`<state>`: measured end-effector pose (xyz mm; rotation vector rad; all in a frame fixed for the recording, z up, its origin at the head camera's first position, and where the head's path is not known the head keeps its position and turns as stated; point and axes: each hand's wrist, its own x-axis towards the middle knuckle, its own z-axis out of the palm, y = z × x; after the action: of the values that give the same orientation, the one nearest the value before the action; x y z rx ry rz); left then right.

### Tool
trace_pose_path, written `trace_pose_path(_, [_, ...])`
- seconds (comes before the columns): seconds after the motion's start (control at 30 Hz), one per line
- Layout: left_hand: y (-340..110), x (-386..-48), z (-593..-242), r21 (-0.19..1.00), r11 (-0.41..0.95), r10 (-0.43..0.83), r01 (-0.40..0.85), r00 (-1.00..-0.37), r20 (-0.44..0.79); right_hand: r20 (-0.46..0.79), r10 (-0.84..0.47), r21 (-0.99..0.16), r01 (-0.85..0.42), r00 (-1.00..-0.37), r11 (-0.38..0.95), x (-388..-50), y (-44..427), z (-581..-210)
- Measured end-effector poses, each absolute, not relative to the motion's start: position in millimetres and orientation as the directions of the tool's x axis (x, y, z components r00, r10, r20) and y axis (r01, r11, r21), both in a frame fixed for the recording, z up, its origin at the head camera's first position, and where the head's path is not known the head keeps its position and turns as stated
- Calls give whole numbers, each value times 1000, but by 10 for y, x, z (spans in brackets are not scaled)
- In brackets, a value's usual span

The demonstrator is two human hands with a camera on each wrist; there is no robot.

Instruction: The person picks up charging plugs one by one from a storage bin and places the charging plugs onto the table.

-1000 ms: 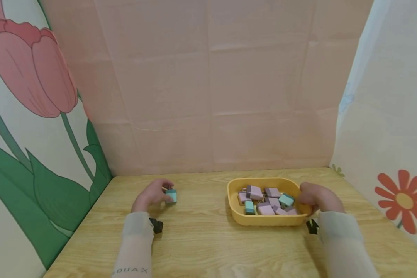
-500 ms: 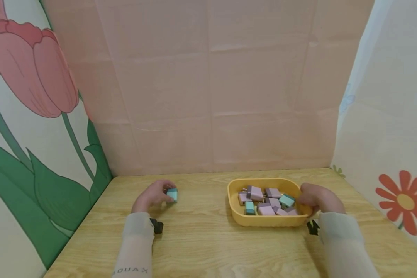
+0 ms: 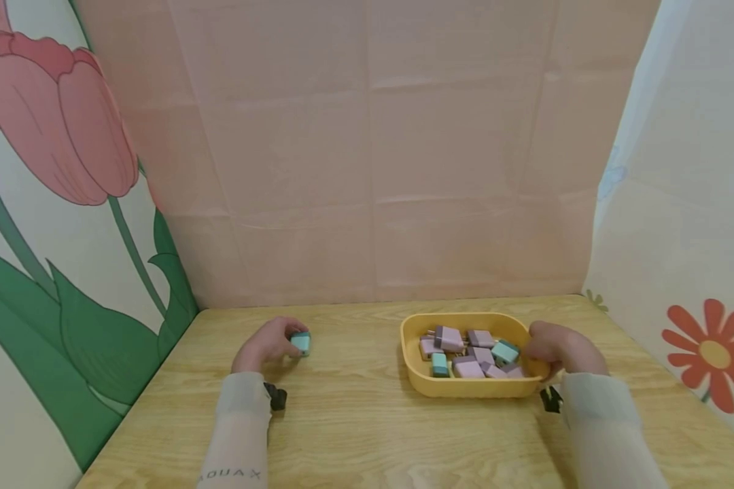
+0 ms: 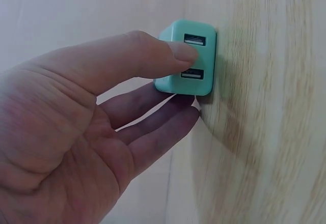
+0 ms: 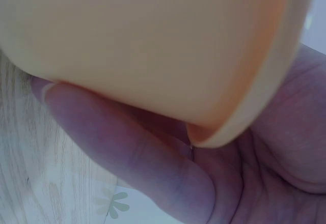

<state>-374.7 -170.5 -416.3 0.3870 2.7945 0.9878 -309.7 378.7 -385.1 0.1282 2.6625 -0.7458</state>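
A teal USB charger (image 4: 206, 56) with two ports is pinched in my left hand (image 3: 272, 341). In the left wrist view the thumb presses the port face while the other fingers reach behind it. The charger is at the tabletop; whether it touches the wood I cannot tell. On the right, a yellow plastic basket (image 3: 459, 388) holds several lilac chargers (image 3: 467, 367) and two teal ones, one a teal charger (image 3: 505, 352) near its right end. My right hand (image 3: 563, 350) grips that end; the right wrist view shows fingers along the outer wall, under the rim.
The wood-grain table (image 3: 355, 421) lies between the two hands. Behind it hangs a pink cloth backdrop (image 3: 367, 170). A tulip-printed panel (image 3: 67, 272) bounds the left side, and a flower-printed panel (image 3: 667, 224) the right.
The teal charger has turned slightly in my left fingers; its metal prongs, visible earlier, are now hidden. My right hand and the basket have stayed put.
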Motion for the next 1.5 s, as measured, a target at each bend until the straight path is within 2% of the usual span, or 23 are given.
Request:
trace_pose_path(1.1, [-1791,-3736,-4146,633,750,299,193,-952,-65,-374,12,-463,198,-928,864,-3095,3770,-3827])
trace_pose_path(1.33, [-1808,-3720,-4135,655,742,262,142,-961,-89,-367,12,-496,207,-930,843,-3067,3746,-3828])
trace_pose_path(1.5, [-1791,-3711,-4093,663,734,254,146,-965,-69,-363,12,-473,195,-932,860,-3068,3749,-3825])
